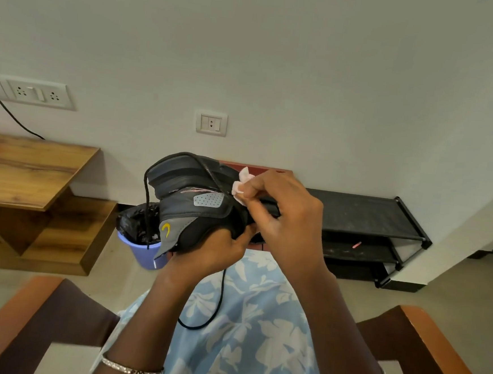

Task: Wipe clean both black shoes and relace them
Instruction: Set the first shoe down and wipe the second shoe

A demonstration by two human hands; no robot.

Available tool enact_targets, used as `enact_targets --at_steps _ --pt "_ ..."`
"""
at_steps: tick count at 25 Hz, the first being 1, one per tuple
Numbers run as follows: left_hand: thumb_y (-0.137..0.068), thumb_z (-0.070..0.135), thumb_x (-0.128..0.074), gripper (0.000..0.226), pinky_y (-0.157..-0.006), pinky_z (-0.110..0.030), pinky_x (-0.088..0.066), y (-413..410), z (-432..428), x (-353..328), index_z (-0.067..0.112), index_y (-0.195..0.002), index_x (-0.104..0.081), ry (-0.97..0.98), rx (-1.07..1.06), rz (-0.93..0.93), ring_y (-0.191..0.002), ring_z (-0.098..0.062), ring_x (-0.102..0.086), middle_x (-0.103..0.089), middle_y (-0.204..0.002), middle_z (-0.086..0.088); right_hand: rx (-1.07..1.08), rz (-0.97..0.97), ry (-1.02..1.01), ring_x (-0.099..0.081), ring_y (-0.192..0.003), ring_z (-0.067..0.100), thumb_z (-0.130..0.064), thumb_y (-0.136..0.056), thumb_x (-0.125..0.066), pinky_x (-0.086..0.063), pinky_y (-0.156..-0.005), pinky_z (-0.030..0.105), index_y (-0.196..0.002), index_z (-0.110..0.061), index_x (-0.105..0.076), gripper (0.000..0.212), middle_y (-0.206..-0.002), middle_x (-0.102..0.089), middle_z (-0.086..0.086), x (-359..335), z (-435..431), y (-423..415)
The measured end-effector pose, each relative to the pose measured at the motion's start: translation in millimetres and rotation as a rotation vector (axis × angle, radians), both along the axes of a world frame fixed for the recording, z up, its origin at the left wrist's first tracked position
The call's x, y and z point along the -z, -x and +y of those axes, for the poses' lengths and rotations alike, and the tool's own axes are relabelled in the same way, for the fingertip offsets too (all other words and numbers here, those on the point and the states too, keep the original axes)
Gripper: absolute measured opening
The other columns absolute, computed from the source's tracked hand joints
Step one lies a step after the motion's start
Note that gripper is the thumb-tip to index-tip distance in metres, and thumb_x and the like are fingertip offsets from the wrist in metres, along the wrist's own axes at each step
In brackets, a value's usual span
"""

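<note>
the left hand (219,249) grips the black shoe (196,203) from below while the right hand (278,216) pinches a pink cloth (241,186) against its top, and the loose lace (146,205) (dangling left of both hands) could snag or slip out.

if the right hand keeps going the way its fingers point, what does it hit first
The right hand points left, pinching a pink cloth; the cloth would press into the black shoe straight away. They look already touching, though depth is hard to judge.
</note>
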State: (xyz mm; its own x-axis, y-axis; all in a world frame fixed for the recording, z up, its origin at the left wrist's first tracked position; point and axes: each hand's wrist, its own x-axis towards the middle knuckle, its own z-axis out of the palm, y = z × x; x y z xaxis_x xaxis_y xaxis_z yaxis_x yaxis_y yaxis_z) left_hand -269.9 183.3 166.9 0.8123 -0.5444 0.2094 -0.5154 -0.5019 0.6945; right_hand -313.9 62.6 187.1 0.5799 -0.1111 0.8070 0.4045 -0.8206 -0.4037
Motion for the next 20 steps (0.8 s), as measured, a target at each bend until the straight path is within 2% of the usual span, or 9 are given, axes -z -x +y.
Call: enact_targets --at_steps 2,5,7,9,11,13,16,18,20 --pt "-0.098 0.035 -0.054 0.052 -0.109 -0.019 -0.024 -1.1 -1.0 1.0 0.016 -0.146 -0.043 0.003 0.024 0.079 -0.139 -0.021 -0.038 -0.051 -0.145 -0.007 -0.026 0.065 -0.079 -0.066 -0.088 0.016 -0.005 -0.089 -0.072 -0.056 -0.075 0.034 -0.090 -0.007 -0.073 0.003 -0.090 -0.071 -0.002 0.8 -4.4 4.1" --pt "-0.087 0.054 -0.062 0.055 -0.096 -0.028 -0.043 -1.5 2.0 0.9 0.015 -0.126 -0.061 0.008 0.011 0.221 -0.119 -0.025 -0.057 -0.066 -0.117 -0.008 0.021 0.193 -0.171 -0.068 -0.093 0.011 -0.006 -0.093 -0.069 -0.058 -0.079 0.030 -0.103 -0.014 -0.075 0.014 -0.099 -0.070 -0.007 3.8 -20.0 11.8" --pt "-0.079 0.061 -0.063 0.061 -0.090 -0.024 -0.045 0.7 3.6 -2.6 0.019 -0.123 -0.063 0.078 0.056 0.298 -0.113 -0.019 -0.061 -0.068 -0.107 -0.004 0.085 0.253 -0.246 -0.068 -0.094 0.008 -0.009 -0.095 -0.067 -0.058 -0.080 0.032 -0.107 -0.018 -0.075 0.017 -0.102 -0.069 -0.009 6.4 -28.5 14.0" --pt "-0.081 0.059 -0.060 0.062 -0.103 -0.024 -0.045 1.2 3.6 -4.2 0.025 -0.133 -0.056 0.223 0.154 0.345 -0.119 -0.005 -0.057 -0.066 -0.119 0.010 0.116 0.284 -0.256 -0.067 -0.094 0.007 -0.013 -0.095 -0.067 -0.059 -0.081 0.032 -0.108 -0.020 -0.075 0.017 -0.104 -0.068 -0.011 6.0 -28.5 13.7" --pt "-0.089 0.061 -0.057 0.060 -0.109 -0.034 -0.043 -3.5 2.2 -0.7 0.026 -0.137 -0.054 0.385 0.216 0.395 -0.126 -0.004 -0.053 -0.062 -0.131 0.011 0.070 0.288 -0.246 -0.068 -0.093 0.008 -0.012 -0.094 -0.067 -0.059 -0.080 0.033 -0.108 -0.020 -0.076 0.018 -0.103 -0.070 -0.009 2.8 -18.3 13.3" --pt "-0.087 0.072 -0.049 0.070 -0.108 -0.038 -0.044 -4.4 3.9 1.3 0.022 -0.134 -0.057 0.479 0.222 0.422 -0.128 -0.010 -0.055 -0.063 -0.132 0.003 -0.047 0.280 -0.261 -0.069 -0.093 0.009 -0.007 -0.091 -0.069 -0.058 -0.080 0.029 -0.106 -0.017 -0.077 0.020 -0.102 -0.072 -0.007 -2.0 -2.1 15.3" --pt "-0.081 0.083 -0.035 0.084 -0.101 -0.026 -0.049 -6.1 5.5 2.3 0.019 -0.129 -0.060 0.528 0.231 0.489 -0.123 -0.009 -0.059 -0.067 -0.127 0.001 -0.126 0.269 -0.226 -0.068 -0.092 0.011 -0.007 -0.091 -0.070 -0.056 -0.078 0.023 -0.106 -0.015 -0.078 0.019 -0.098 -0.072 -0.005 -5.5 8.3 18.2" --pt "-0.083 0.078 -0.025 0.074 -0.108 -0.029 -0.045 -5.6 6.3 2.1 0.029 -0.123 -0.064 0.584 0.219 0.520 -0.122 -0.004 -0.058 -0.068 -0.125 0.008 -0.033 0.275 -0.220 -0.067 -0.087 0.009 -0.012 -0.091 -0.071 -0.057 -0.076 0.024 -0.107 -0.016 -0.078 0.017 -0.096 -0.071 -0.005 -2.2 -2.4 15.5" --pt "-0.082 0.082 -0.024 0.073 -0.108 -0.031 -0.043 -7.7 5.5 1.9 0.035 -0.119 -0.067 0.640 0.177 0.530 -0.121 -0.003 -0.059 -0.068 -0.124 0.013 0.122 0.263 -0.199 -0.065 -0.084 0.008 -0.015 -0.092 -0.071 -0.057 -0.075 0.028 -0.106 -0.018 -0.077 0.016 -0.096 -0.069 -0.007 3.0 -10.2 12.6"
